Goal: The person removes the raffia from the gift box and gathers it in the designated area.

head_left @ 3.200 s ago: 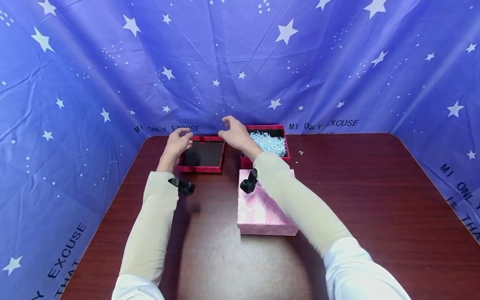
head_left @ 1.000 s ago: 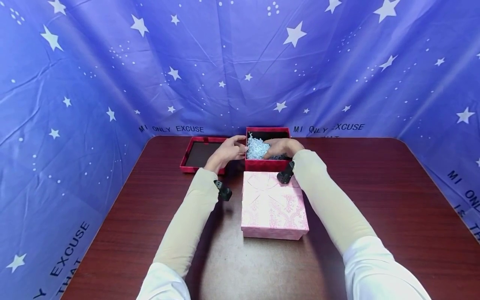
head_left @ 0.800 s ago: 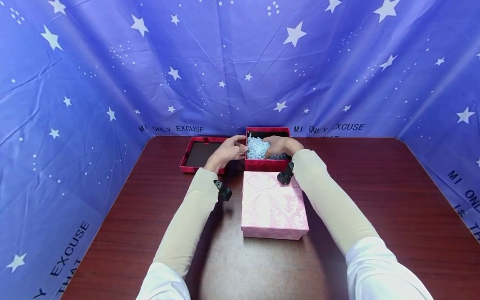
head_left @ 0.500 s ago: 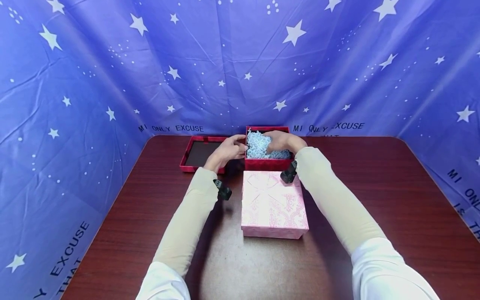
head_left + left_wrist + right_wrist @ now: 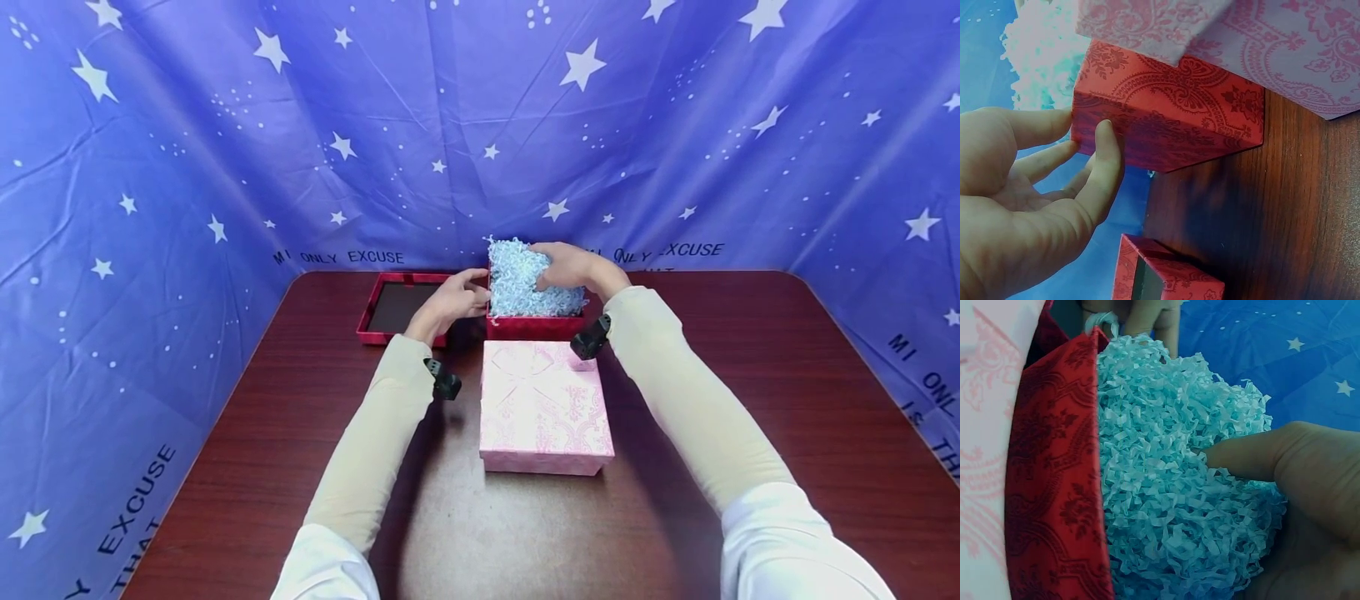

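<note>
Right grip (image 5: pixel 573 263) clutching blue shreds (image 5: pixel 513 279), left grip (image 5: pixel 452 300) unclenched, fingertips (image 5: pixel 1059 127) touching red box (image 5: pixel 534 328)

Rough, crinkly paper shreds (image 5: pixel 1166 506)

Blue curtain (image 5: pixel 450 108): "MI ONLY EXCUSE" along back; "EXCUSE", "THAT" left; cut-off "MI ONL" right.

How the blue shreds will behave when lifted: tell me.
The blue shreds are probably floppy and light for their bulk, being thin, crinkled strips with gaps between them. They likely give under pressure, since the thumb of the right hand sinks in. Loose strands may shed, as one hangs over the corner of the red box.
</note>
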`<state>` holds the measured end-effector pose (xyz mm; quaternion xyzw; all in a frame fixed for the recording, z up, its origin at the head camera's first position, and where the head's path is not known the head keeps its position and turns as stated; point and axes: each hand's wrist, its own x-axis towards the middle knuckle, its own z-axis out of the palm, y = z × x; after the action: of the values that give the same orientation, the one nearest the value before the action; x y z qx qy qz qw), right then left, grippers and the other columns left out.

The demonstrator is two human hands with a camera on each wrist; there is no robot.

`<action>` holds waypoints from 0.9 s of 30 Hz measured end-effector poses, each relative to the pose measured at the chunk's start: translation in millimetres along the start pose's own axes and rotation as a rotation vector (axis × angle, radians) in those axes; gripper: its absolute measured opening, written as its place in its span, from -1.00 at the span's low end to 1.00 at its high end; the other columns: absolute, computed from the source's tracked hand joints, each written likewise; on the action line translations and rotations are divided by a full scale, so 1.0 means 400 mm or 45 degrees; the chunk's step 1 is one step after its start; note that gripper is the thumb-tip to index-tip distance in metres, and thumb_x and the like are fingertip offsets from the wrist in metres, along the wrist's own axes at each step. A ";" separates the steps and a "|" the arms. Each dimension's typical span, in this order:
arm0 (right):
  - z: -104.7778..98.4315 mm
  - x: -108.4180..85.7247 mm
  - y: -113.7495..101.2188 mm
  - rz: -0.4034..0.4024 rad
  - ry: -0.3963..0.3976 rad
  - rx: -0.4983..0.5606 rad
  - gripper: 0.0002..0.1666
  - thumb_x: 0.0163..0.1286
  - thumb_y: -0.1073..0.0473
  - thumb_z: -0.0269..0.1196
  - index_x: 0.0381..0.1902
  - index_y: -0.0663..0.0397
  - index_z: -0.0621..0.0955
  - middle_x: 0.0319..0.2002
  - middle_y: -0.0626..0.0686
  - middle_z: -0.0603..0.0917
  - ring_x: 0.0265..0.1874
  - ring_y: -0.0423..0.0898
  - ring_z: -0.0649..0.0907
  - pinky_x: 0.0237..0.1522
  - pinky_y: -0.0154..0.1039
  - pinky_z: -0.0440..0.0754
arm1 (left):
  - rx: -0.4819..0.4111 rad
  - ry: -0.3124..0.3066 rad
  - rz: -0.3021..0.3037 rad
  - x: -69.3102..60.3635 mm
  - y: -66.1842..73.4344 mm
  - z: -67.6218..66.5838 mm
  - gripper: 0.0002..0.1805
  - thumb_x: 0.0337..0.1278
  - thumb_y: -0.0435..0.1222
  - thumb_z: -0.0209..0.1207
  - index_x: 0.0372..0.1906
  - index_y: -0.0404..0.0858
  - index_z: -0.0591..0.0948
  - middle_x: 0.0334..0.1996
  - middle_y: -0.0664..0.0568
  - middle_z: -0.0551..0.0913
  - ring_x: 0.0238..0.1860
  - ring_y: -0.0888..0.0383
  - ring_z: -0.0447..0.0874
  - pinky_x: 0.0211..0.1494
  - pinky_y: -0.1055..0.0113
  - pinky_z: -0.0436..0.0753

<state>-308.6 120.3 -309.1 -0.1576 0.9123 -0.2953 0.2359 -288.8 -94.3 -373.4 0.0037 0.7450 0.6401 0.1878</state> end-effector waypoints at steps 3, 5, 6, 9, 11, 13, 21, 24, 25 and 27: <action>-0.010 -0.008 0.002 -0.020 0.023 0.020 -0.05 0.26 0.32 0.19 0.52 -0.04 0.03 0.52 0.10 -0.01 0.48 0.14 0.05 0.44 0.17 0.12 | 0.003 -0.003 -0.001 0.001 -0.002 0.000 -0.37 0.27 -0.51 0.03 0.42 -0.20 0.23 -0.11 -0.12 0.41 -0.02 0.03 0.54 0.19 0.16 0.60; -0.016 -0.013 0.004 -0.039 0.036 0.028 -0.04 0.26 0.32 0.19 0.52 -0.04 0.01 0.52 0.10 -0.02 0.48 0.14 0.05 0.44 0.18 0.13 | -0.001 -0.004 -0.002 0.001 -0.003 -0.001 -0.37 0.27 -0.51 0.03 0.42 -0.20 0.22 -0.10 -0.12 0.41 -0.01 0.02 0.54 0.19 0.16 0.59; -0.019 -0.016 0.007 -0.044 0.043 0.034 -0.04 0.26 0.32 0.19 0.52 -0.06 0.01 0.52 0.09 -0.02 0.48 0.14 0.05 0.43 0.18 0.13 | -0.001 -0.003 -0.003 0.002 -0.003 -0.001 -0.37 0.27 -0.51 0.03 0.42 -0.20 0.22 -0.10 -0.12 0.41 0.00 0.02 0.54 0.19 0.16 0.59; -0.028 -0.023 0.014 -0.072 0.070 0.042 -0.05 0.28 0.30 0.19 0.52 -0.08 0.00 0.52 0.08 -0.01 0.47 0.13 0.07 0.42 0.18 0.15 | -0.004 -0.005 -0.002 0.001 -0.003 -0.001 -0.37 0.27 -0.52 0.02 0.43 -0.20 0.22 -0.12 -0.12 0.40 0.03 -0.01 0.53 0.18 0.17 0.60; -0.033 -0.028 0.018 -0.083 0.092 0.047 -0.05 0.28 0.29 0.19 0.52 -0.10 0.01 0.52 0.06 -0.01 0.48 0.12 0.06 0.42 0.18 0.16 | -0.007 -0.008 0.002 0.000 -0.001 -0.001 -0.36 0.27 -0.52 0.02 0.43 -0.21 0.21 -0.12 -0.12 0.40 0.07 -0.05 0.52 0.19 0.17 0.60; -0.039 -0.033 0.021 -0.095 0.112 0.059 -0.04 0.27 0.29 0.20 0.52 -0.11 0.02 0.53 0.06 -0.01 0.48 0.11 0.04 0.42 0.18 0.15 | -0.006 -0.010 0.003 -0.001 0.000 -0.001 -0.36 0.27 -0.52 0.02 0.43 -0.21 0.20 -0.12 -0.12 0.39 0.13 -0.09 0.51 0.20 0.16 0.59; -0.060 -0.062 0.026 -0.116 0.151 0.119 -0.02 0.28 0.26 0.20 0.53 -0.18 -0.03 0.54 0.02 -0.09 0.49 0.09 -0.01 0.43 0.20 0.11 | -0.019 -0.025 0.000 0.000 0.000 -0.002 -0.36 0.28 -0.53 0.01 0.43 -0.22 0.19 -0.14 -0.11 0.38 0.26 -0.18 0.41 0.24 0.13 0.56; -0.070 -0.073 0.033 -0.127 0.166 0.149 -0.03 0.29 0.25 0.19 0.53 -0.19 -0.03 0.54 0.01 -0.11 0.50 0.08 -0.06 0.43 0.20 0.11 | -0.026 -0.025 0.006 0.001 -0.001 -0.002 -0.35 0.27 -0.54 0.02 0.43 -0.23 0.19 -0.16 -0.09 0.38 0.26 -0.19 0.40 0.24 0.12 0.55; -0.073 -0.077 0.037 -0.130 0.170 0.156 -0.04 0.30 0.25 0.18 0.53 -0.18 -0.03 0.54 0.01 -0.12 0.51 0.08 -0.07 0.44 0.21 0.09 | -0.027 -0.024 0.007 0.001 -0.001 -0.002 -0.35 0.27 -0.54 0.01 0.43 -0.23 0.19 -0.17 -0.08 0.38 0.26 -0.20 0.40 0.25 0.12 0.55; -0.080 -0.086 0.043 -0.133 0.179 0.177 -0.05 0.31 0.25 0.16 0.53 -0.17 -0.04 0.54 0.01 -0.13 0.51 0.08 -0.09 0.43 0.21 0.09 | -0.031 -0.022 0.005 0.000 0.000 -0.001 -0.35 0.26 -0.55 0.02 0.43 -0.23 0.19 -0.17 -0.08 0.38 0.26 -0.20 0.40 0.24 0.13 0.55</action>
<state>-299.1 163.0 -285.3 -0.1669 0.8945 -0.3801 0.1659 -288.9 -94.9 -373.4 0.0083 0.7355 0.6494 0.1930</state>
